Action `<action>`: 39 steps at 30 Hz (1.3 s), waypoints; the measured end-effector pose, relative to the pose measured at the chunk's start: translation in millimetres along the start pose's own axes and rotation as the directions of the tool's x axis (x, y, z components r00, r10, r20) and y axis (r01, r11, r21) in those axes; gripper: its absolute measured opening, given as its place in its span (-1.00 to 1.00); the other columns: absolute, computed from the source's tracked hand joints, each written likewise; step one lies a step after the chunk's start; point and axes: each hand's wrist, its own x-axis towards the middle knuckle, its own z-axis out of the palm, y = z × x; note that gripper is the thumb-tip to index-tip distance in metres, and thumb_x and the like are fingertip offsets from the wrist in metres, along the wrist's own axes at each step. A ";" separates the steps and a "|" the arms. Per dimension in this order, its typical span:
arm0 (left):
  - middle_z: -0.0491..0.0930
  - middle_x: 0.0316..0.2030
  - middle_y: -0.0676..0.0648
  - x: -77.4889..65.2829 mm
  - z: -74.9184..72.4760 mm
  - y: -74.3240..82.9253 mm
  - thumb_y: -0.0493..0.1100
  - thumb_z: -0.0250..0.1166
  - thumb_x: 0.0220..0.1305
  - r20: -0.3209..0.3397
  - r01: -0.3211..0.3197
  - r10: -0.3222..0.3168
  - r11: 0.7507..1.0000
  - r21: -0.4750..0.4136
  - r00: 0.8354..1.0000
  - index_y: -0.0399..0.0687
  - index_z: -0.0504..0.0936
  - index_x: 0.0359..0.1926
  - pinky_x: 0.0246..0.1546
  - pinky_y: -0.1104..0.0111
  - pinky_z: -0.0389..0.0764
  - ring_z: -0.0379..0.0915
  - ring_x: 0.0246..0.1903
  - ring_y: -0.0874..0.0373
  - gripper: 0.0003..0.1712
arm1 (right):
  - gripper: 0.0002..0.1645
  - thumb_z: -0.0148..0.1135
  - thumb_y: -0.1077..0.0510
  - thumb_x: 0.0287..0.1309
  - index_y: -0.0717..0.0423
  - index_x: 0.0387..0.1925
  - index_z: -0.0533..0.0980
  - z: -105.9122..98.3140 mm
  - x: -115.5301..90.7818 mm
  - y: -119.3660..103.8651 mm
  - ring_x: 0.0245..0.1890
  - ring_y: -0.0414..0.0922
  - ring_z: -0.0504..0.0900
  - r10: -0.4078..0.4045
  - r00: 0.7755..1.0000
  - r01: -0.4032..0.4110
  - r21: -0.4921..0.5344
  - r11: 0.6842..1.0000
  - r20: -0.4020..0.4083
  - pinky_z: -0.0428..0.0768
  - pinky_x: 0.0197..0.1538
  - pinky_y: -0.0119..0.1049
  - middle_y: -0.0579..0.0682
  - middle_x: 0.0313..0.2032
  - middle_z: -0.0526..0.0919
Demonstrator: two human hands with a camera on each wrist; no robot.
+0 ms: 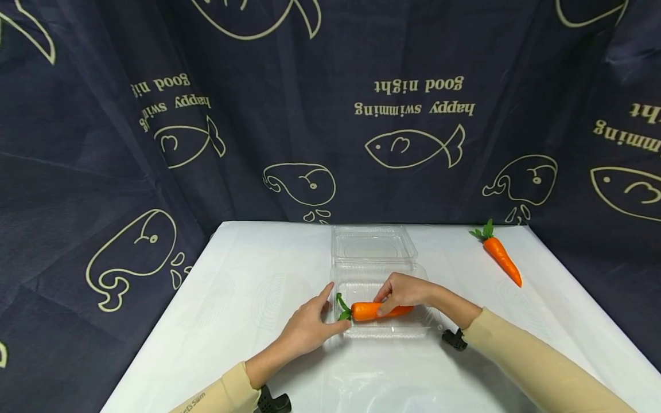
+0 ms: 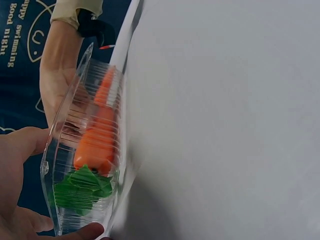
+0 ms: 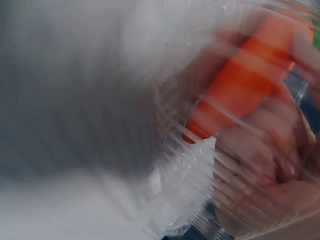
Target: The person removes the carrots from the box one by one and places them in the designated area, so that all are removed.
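Note:
An orange toy carrot (image 1: 364, 311) with green leaves lies lengthwise inside a clear plastic hinged container (image 1: 392, 332), near its front wall. My right hand (image 1: 407, 289) grips the carrot by its middle, thumb on the near side; the leafy end points left. At the container's left end is my left hand (image 1: 307, 325), thumb at the front corner and fingers stretched along the left side, touching it. In the left wrist view, the carrot (image 2: 97, 147) shows through the ribbed wall. Through the plastic, the right wrist view shows the carrot (image 3: 245, 82) within my right hand's fingers.
The container's clear lid (image 1: 373, 246) is folded back flat behind the base. A second toy carrot (image 1: 501, 258) lies at the table's back right. The white table (image 1: 268, 258) ends at a dark printed curtain (image 1: 351, 115).

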 end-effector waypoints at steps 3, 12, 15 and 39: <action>0.62 0.13 -0.20 -0.1 0.4 0.1 0.32 0.40 0.15 0.000 -0.003 0.003 1.000 -0.002 1.000 0.02 0.13 0.58 0.19 -0.10 0.47 0.50 0.19 -0.13 0.11 | -0.66 0.56 0.18 -0.08 0.16 -0.18 0.77 -1.2 -1.4 -0.1 -0.53 -0.22 0.35 -0.005 1.000 0.005 0.010 1.000 0.024 0.28 -0.47 -0.43 -0.13 -0.54 0.62; 0.63 0.11 -0.18 -0.8 0.7 1.0 0.31 0.40 0.15 -0.005 -0.004 0.004 1.000 -0.004 1.000 0.03 0.14 0.57 0.17 -0.09 0.48 0.51 0.16 -0.12 0.11 | -0.63 0.54 0.29 -0.11 0.19 -0.15 0.75 -3.5 -3.9 0.3 -0.61 -0.25 0.23 0.016 0.999 -0.018 0.033 0.999 0.051 0.19 -0.48 -0.45 -0.15 -0.69 0.37; 0.63 0.10 -0.18 -0.8 0.7 1.2 0.31 0.41 0.15 -0.007 -0.006 0.006 1.000 -0.004 1.000 0.03 0.14 0.57 0.15 -0.09 0.49 0.52 0.14 -0.12 0.10 | -0.66 0.56 0.29 -0.12 0.19 -0.18 0.76 -2.8 -3.1 1.8 -0.61 -0.25 0.26 0.017 0.999 -0.019 0.045 0.999 0.042 0.21 -0.48 -0.46 -0.15 -0.69 0.40; 0.63 0.11 -0.21 -0.7 -0.8 0.4 0.29 0.41 0.15 0.002 0.001 -0.001 1.000 -0.009 1.000 0.01 0.14 0.57 0.18 -0.11 0.47 0.50 0.19 -0.16 0.10 | -0.71 0.58 0.28 -0.17 0.21 -0.28 0.75 -4.8 0.1 -0.5 -0.62 -0.25 0.23 0.011 1.000 -0.011 0.085 0.996 -0.001 0.23 -0.48 -0.45 -0.17 -0.69 0.37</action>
